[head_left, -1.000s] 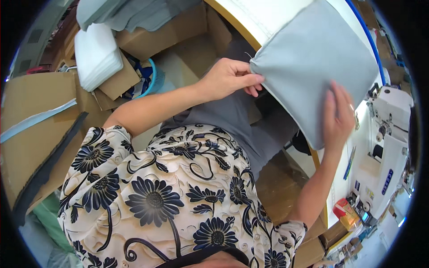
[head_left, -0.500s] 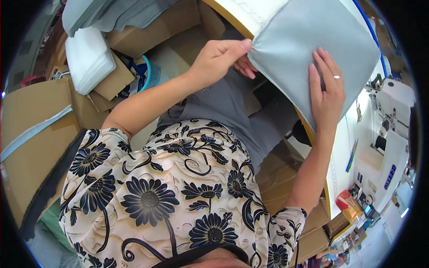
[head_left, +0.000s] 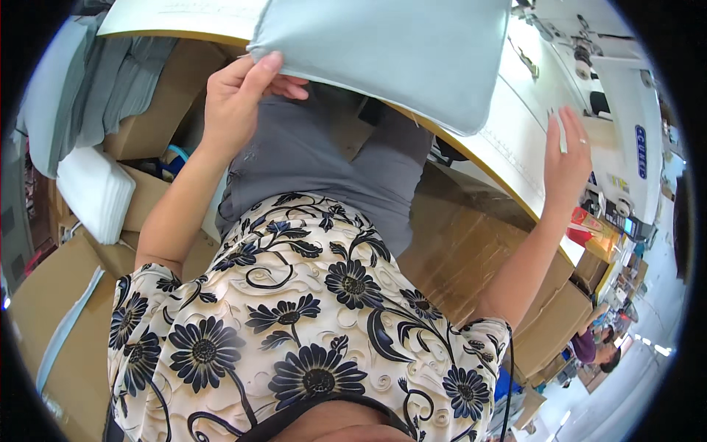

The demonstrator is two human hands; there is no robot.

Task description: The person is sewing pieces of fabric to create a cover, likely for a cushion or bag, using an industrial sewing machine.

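My left hand (head_left: pixel 239 99) pinches the near left corner of a square, pale grey padded fabric piece (head_left: pixel 383 59), which lies on the white worktable (head_left: pixel 169 16) and overlaps its front edge. My right hand (head_left: pixel 565 155) is off the fabric, to the right of it, raised over the table with fingers apart. Some thin small items beside its fingertips are too small or hidden to make out.
A sewing machine (head_left: pixel 630 147) stands at the right, with a red-and-yellow package (head_left: pixel 585 228) below it. Stacked grey fabric (head_left: pixel 74 96), white pads (head_left: pixel 92 199) and cartons (head_left: pixel 51 331) fill the left. More cartons (head_left: pixel 541 331) are at lower right; a co-worker (head_left: pixel 593 346) works beyond them.
My right hand has left the fabric and moved right of it. The view has shifted, so the table and fabric appear higher and turned. My left hand still grips the corner.
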